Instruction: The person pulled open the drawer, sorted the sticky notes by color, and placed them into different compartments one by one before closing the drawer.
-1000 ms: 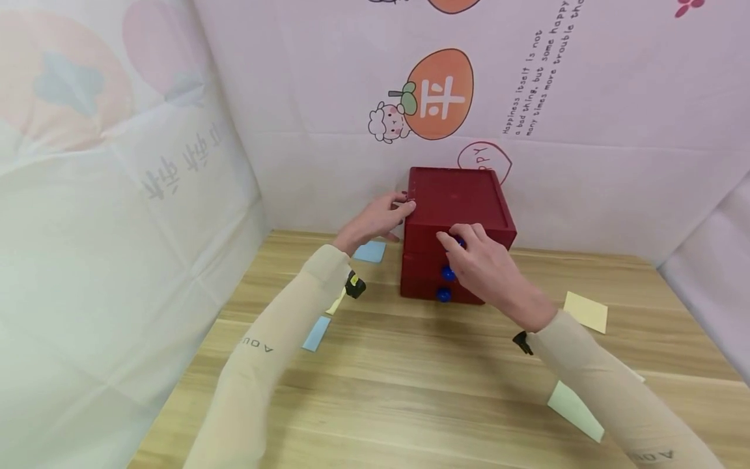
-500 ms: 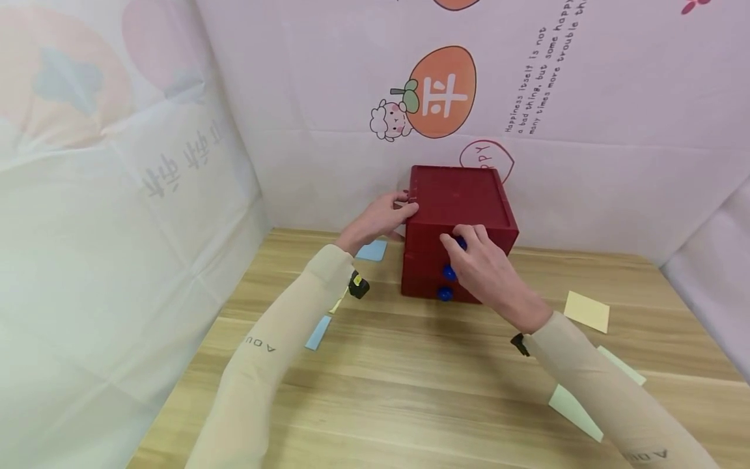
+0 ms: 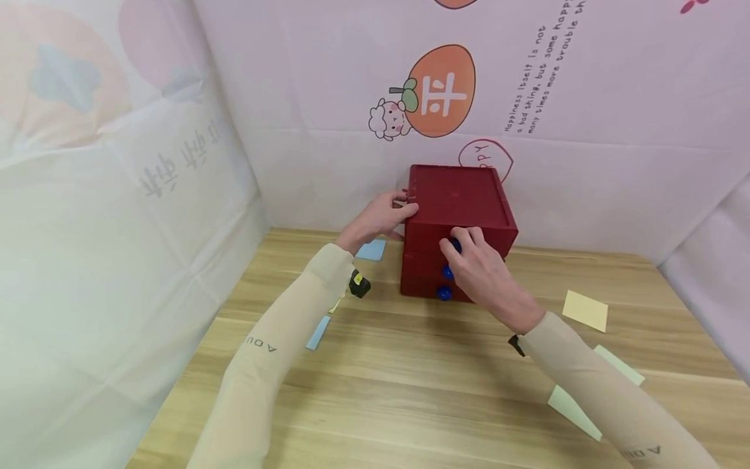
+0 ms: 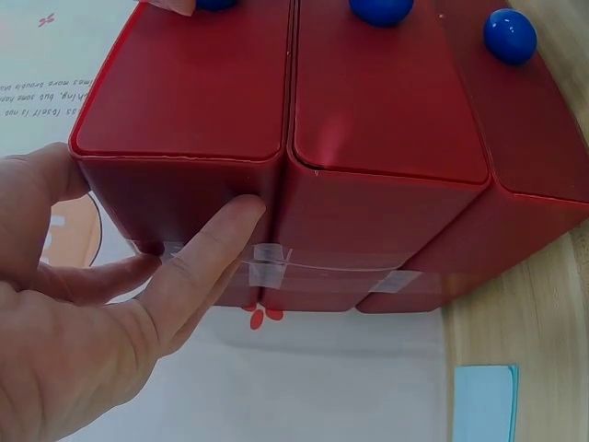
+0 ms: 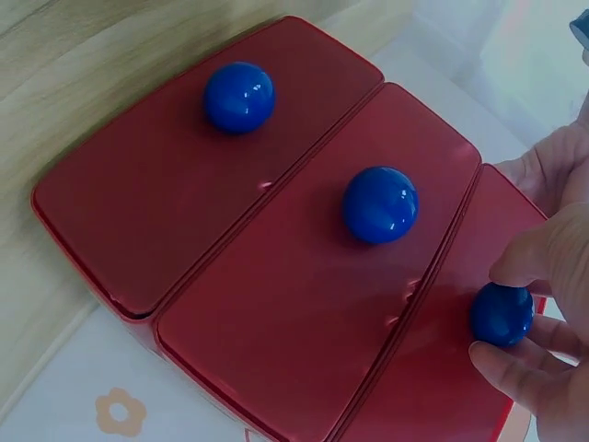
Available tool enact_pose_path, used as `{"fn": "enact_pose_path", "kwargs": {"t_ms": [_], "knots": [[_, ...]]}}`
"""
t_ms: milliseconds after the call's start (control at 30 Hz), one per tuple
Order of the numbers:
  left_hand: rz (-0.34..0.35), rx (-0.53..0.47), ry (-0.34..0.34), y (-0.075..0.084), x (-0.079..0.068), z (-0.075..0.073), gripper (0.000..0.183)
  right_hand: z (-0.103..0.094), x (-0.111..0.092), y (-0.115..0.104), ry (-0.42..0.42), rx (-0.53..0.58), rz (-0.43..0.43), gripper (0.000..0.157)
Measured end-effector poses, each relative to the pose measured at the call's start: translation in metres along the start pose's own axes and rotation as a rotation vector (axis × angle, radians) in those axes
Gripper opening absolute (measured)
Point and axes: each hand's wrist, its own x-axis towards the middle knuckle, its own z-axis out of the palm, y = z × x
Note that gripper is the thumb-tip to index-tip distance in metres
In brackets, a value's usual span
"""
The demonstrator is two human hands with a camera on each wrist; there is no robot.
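The red box (image 3: 459, 195) is standing at the back of the counter (image 3: 398, 378), close to the cloth (image 3: 328, 85), its three drawer fronts facing the person. The right hand (image 3: 479, 267) is pinching the top knob (image 5: 502, 314) between thumb and fingers. Below it, the middle knob (image 5: 380, 204) and the bottom knob (image 5: 239, 97) are sticking out untouched. The left hand (image 3: 379, 218) is spreading over the box's left side, one finger lying nearly straight along it. Clear tape (image 4: 267, 267) is running across that side.

From above, the right hand is partly covering the box's front. A blue note (image 3: 372, 250) is lying just left of the box; nearer the person, a yellow slip (image 3: 336, 304) is showing partly from behind the left sleeve (image 3: 293, 326), and a second blue note (image 3: 318, 333) is lying beside that sleeve. Over on the right, a yellow note (image 3: 586, 311) is resting in plain sight, while the right sleeve (image 3: 609, 391) is crossing between two green notes (image 3: 575, 412).
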Motion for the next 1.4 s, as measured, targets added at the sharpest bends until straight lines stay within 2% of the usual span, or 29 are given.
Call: {"fn": "enact_pose_path", "kwargs": {"t_ms": [233,500,667,1400], "knots": [[0.006,0.0,-0.019,0.0006,0.0012,-0.0004,0.059,0.0011,-0.0013,-0.0009,0.004,-0.026,0.019,0.033],[0.01,-0.034,-0.042,-0.0021,-0.0002,-0.0028,0.059,0.0019,-0.0013,-0.0026,0.005,-0.026,0.017,0.034],[0.022,-0.019,-0.054,-0.0032,0.0006,-0.002,0.06,0.0015,-0.0016,-0.0033,0.006,-0.025,0.027,0.032],[0.014,0.003,-0.023,0.0006,-0.002,-0.0009,0.058,0.0001,-0.0021,-0.0062,0.012,-0.018,0.029,0.028]]}}
